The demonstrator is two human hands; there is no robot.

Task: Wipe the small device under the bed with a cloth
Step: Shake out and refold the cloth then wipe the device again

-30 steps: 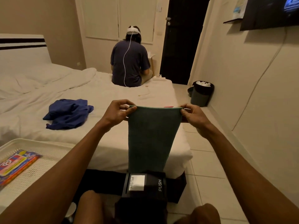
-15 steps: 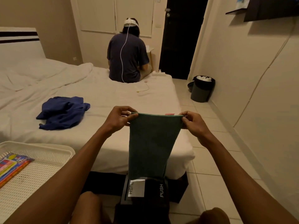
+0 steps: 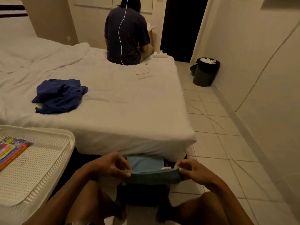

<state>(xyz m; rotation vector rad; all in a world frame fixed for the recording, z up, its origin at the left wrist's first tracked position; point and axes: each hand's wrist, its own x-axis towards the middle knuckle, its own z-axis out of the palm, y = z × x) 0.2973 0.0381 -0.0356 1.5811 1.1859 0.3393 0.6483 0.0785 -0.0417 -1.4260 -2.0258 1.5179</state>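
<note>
1. My left hand [image 3: 110,168] and right hand [image 3: 193,172] each pinched one end of the green cloth [image 3: 152,175], pulling it taut between them.
2. As far as I could judge, no wiping had begun; the cloth was only being readied.
3. The small dark device [image 3: 142,197] sat on the floor just below my hands, at the foot of the bed [image 3: 129,111], mostly hidden by the cloth.
4. I judged the whole wipe remained.
</note>
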